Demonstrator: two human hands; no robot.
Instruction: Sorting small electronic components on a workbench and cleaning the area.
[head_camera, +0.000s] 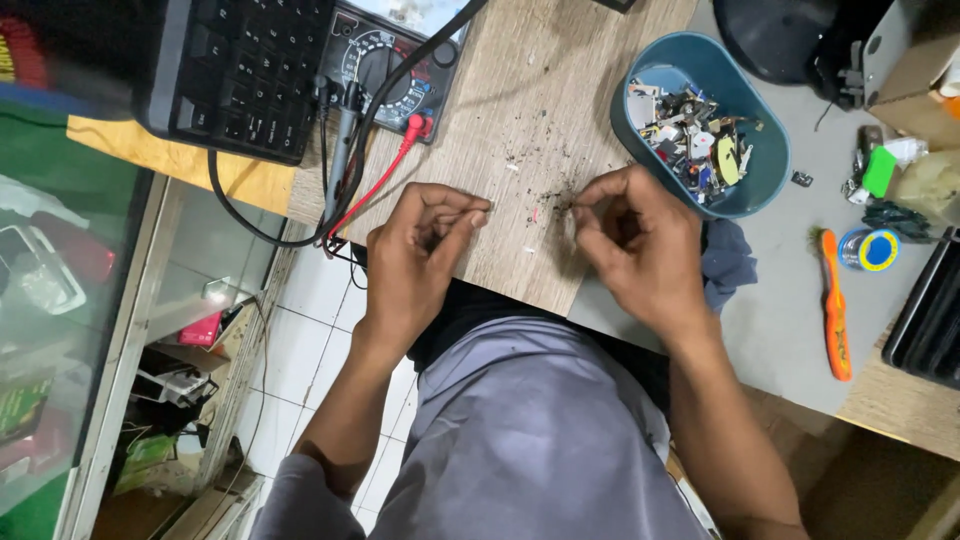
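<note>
Grey trousers (530, 430), my own lap, nearest item, just below the edge of the wooden board (520, 110).

Left hand (415, 255): over the board's near edge, fingers curled tight, thumb and forefinger pressed together at the tips. Whatever they pinch is too small to see; possibly a fine wire.

Right hand (635, 245): over the board's near right corner, fingers likewise closed, tips pinched. Contents cannot be made out.

Small red fragment (536, 214): on the board between my two hands, among dark crumbs; apart from both.

Handling note, as a judgement: I would keep both wrists braced on the board and the pinches low and steady, so nothing tiny drops off the edge.

Teal tub (700, 125): right of the board, full of small mixed parts.

Multimeter (385, 70): on the board's far left corner, red and black leads trailing off its left edge.

Black keyboard (240, 70): left of the board.

Orange toothbrush (835, 305): well right of the board.
</note>
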